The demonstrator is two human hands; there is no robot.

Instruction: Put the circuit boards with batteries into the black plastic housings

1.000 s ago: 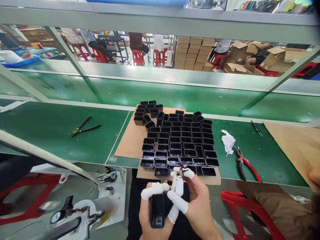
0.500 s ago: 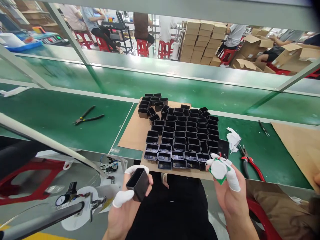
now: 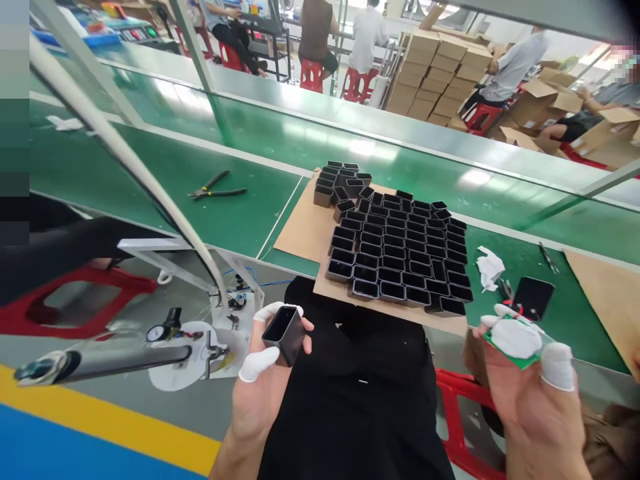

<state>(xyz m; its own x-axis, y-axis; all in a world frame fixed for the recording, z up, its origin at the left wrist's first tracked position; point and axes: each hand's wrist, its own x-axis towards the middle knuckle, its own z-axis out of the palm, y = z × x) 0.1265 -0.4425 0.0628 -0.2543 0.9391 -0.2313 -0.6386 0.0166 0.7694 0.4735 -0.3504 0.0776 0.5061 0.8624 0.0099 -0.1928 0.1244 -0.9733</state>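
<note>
My left hand [image 3: 261, 390], with white finger covers, grips an open-topped black rectangular case [image 3: 291, 341] above my lap. To the right, my right hand [image 3: 533, 393] holds a green circuit board [image 3: 526, 364] along its edges. A white round pad [image 3: 515, 338] covers most of the board's upper face. Red wire shows at the board's far edge, next to a glossy black panel [image 3: 534, 298]; whether they are joined I cannot tell. Many similar black cases [image 3: 395, 252] stand in close rows on a cardboard sheet [image 3: 299, 232], their open tops upward.
Yellow-and-black pliers [image 3: 220, 192] lie on the green bench at left. Crumpled white paper [image 3: 489, 269], partly hidden pliers [image 3: 506, 291] and a slim tool [image 3: 549, 259] lie at right, near more cardboard [image 3: 605, 283]. A white pole [image 3: 125, 160] crosses at left. People sit beyond the bench.
The camera view has turned and tilted. My right hand has moved right with the circuit board, and the black panel now shows away from the rows. My left hand keeps the case.
</note>
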